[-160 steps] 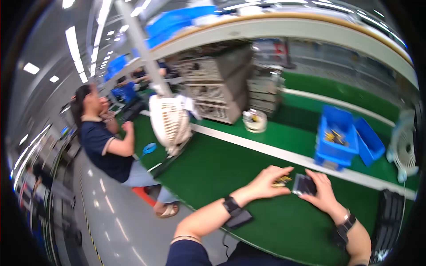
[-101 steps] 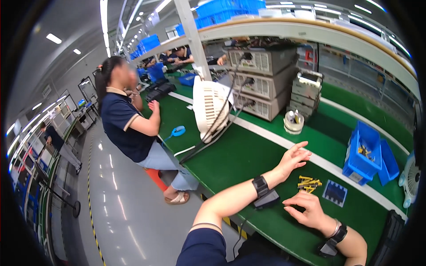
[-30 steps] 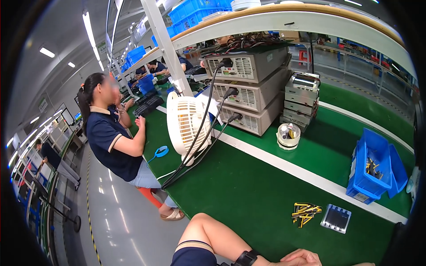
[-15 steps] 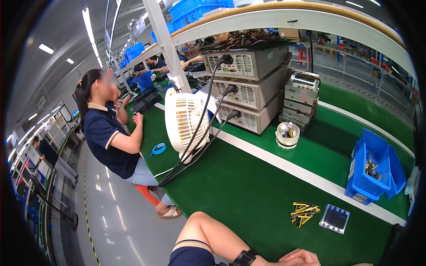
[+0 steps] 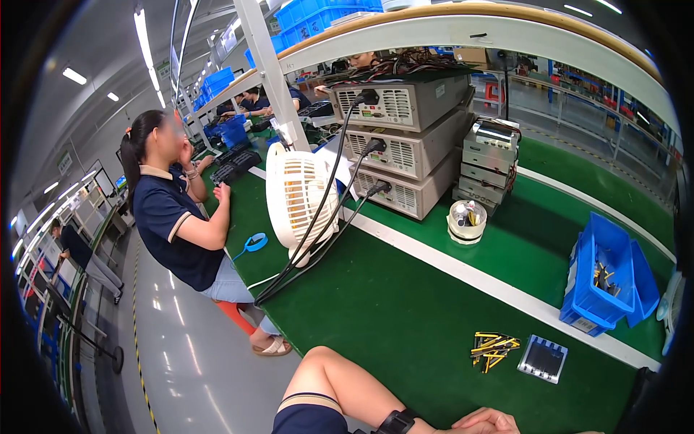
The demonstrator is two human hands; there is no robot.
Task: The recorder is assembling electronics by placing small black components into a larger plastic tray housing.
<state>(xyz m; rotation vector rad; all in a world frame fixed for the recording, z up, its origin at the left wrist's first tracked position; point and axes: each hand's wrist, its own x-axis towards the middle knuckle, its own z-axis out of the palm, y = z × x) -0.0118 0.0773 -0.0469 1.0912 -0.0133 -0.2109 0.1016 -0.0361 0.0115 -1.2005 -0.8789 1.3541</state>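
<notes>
My left forearm comes in at the lower edge with a black band on its wrist. My left hand [image 5: 486,419] lies at the near edge of the green table mat [image 5: 376,304], its fingers curled and partly cut off by the picture's edge; whatever is inside them is hidden. My right hand cannot be made out. Beyond the left hand is a loose pile of small black-and-yellow strips [image 5: 494,350]. Just right of the pile sits a small clear tray [image 5: 542,359] filled with black pieces. Neither is being touched.
A blue bin [image 5: 596,289] with similar strips stands at right. Behind are a round white container [image 5: 466,222], stacked grey instruments [image 5: 405,145] and a white fan [image 5: 300,202] with black cables before it. Left sits a co-worker [image 5: 173,210] near a blue strap [image 5: 254,242]. A shelf [image 5: 463,29] spans above.
The whole view has shifted slightly. My left hand stays curled at the lower edge, and the strips and tray lie as before. The seated co-worker's raised hand has moved a little.
</notes>
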